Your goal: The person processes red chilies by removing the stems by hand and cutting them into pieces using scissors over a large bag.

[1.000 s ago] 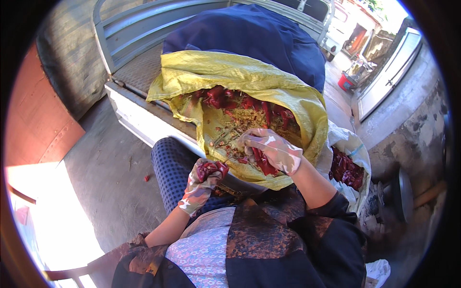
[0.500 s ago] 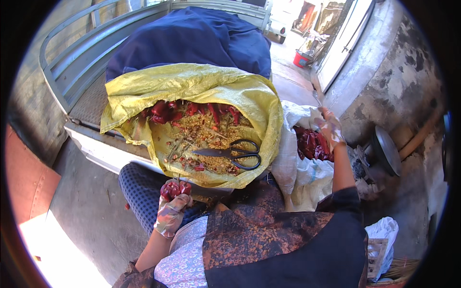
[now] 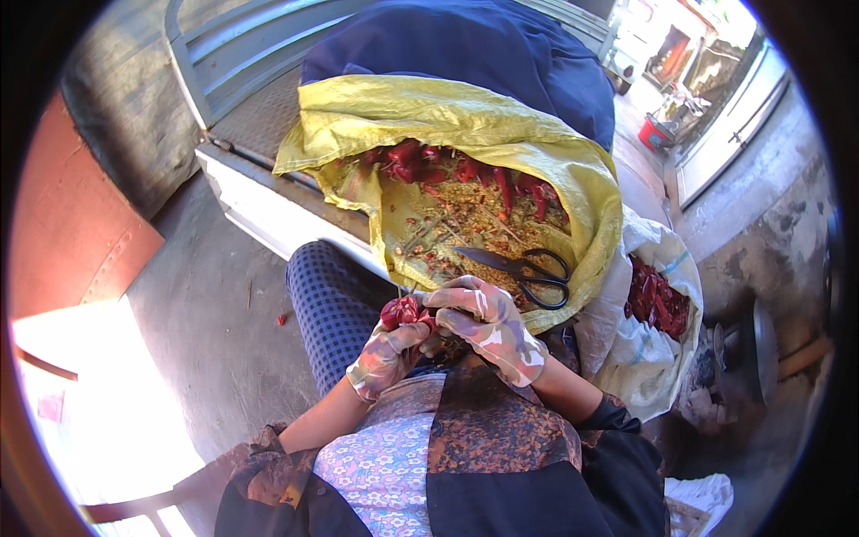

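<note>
Both my hands wear patterned gloves and meet over my lap. My left hand is closed round a small bunch of glossy dried red chili peppers, stems up. From the right, my right hand reaches across, its bent fingers pinching at the bunch's right side; the fingertips are partly hidden. Just beyond lies an opened yellow woven sack, with more red peppers at its back and seeds, stems and bits over its bottom. Black-handled scissors rest on those seeds, just past my right hand.
At my right stands a white woven sack with red peppers inside. The yellow sack lies on a metal cart bed, before a dark blue cloth. A red bucket stands far right, near a stained wall.
My right hand has come from the white sack's mouth back to the peppers in my left hand. The view has turned, so the sacks and cart appear farther right.
</note>
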Motion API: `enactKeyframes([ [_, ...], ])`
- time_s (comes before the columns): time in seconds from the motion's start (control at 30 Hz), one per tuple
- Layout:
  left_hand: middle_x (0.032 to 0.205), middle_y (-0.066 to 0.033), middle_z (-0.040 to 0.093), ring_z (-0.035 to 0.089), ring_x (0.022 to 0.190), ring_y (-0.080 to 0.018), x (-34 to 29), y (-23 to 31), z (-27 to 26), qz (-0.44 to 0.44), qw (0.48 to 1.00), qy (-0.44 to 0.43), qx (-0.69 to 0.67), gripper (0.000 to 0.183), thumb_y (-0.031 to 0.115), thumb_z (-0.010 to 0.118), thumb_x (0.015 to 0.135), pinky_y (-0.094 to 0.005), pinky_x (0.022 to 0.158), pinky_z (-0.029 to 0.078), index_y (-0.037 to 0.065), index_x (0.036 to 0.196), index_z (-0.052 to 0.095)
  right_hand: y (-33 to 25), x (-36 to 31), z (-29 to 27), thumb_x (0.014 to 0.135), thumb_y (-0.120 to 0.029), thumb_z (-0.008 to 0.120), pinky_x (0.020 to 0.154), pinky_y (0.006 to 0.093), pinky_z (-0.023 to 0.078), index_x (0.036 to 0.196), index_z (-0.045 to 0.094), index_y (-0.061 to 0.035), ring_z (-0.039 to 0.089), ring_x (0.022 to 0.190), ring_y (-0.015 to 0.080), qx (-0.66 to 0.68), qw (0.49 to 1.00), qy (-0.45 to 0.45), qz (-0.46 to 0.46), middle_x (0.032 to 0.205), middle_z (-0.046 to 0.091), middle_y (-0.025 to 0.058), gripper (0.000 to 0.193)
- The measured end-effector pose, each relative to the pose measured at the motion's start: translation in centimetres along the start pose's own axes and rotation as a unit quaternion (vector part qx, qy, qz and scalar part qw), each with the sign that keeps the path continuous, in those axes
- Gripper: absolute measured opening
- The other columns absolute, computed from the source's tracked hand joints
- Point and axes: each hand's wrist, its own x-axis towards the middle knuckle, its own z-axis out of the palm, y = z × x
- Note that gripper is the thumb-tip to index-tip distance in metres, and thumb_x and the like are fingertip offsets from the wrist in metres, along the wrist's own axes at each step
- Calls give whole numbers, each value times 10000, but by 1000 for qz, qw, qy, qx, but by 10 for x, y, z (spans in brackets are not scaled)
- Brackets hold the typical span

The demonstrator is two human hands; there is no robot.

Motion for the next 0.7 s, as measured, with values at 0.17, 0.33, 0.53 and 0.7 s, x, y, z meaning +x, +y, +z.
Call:
enactKeyframes([
  [0.17, 851, -38, 572, 483, 691, -140, 3, 3, -2, 34, 999, -22, -2, 341, 198, 635, 770, -265, 648, 397, 26, 1050, 544, -1, 5, 7, 819, -24, 648, 576, 254, 470, 967, 647, -11, 597, 679, 143, -8, 997, 18, -69, 785, 606, 76, 149],
  [0.33, 885, -51, 594, 535, 746, -145, 4, 3, -15, 34, 997, -67, -24, 331, 166, 595, 819, -254, 667, 427, -7, 1094, 534, -9, 17, 7, 713, -73, 726, 562, 341, 497, 874, 647, -85, 615, 649, 275, -317, 905, 73, -276, 750, 634, 87, 179],
  [0.53, 915, -48, 609, 571, 786, -143, -2, 10, 4, 27, 999, -6, -33, 359, 184, 616, 835, -275, 702, 461, 4, 1134, 529, -8, 17, 11, 713, -62, 726, 571, 355, 507, 894, 646, -84, 624, 669, 290, -313, 916, 84, -235, 791, 632, 102, 199],
  [0.7, 996, -83, 633, 612, 827, -152, -3, 10, -4, 28, 997, -72, 23, 333, 172, 629, 840, -243, 643, 482, 16, 1123, 549, -13, 8, 14, 753, 42, 666, 552, 271, 473, 1002, 631, -17, 601, 679, 158, -83, 994, 30, -60, 840, 589, 62, 257],
])
